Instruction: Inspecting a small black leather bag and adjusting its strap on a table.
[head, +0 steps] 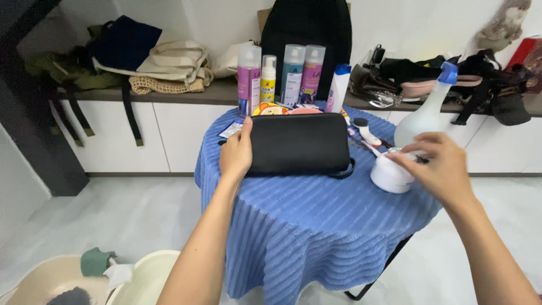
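A black zip pouch (pixel 299 144) lies on a round table under a ribbed blue cloth (pixel 316 226). My left hand (pixel 237 152) rests against the pouch's left end, fingers together along its edge. My right hand (pixel 437 164) reaches over a small white round jar (pixel 389 175) at the table's right side, fingertips touching its top. A white spray bottle with a blue head (pixel 426 116) stands just behind that hand. A brush with dark bristles (pixel 364 131) lies between pouch and jar.
Several tall bottles (pixel 282 76) stand at the table's far edge, with a black backpack (pixel 307 28) behind. Bags and cloth clutter the low shelf (pixel 169 93) along the wall. Two cream basins (pixel 141 277) holding cloths sit on the floor at lower left.
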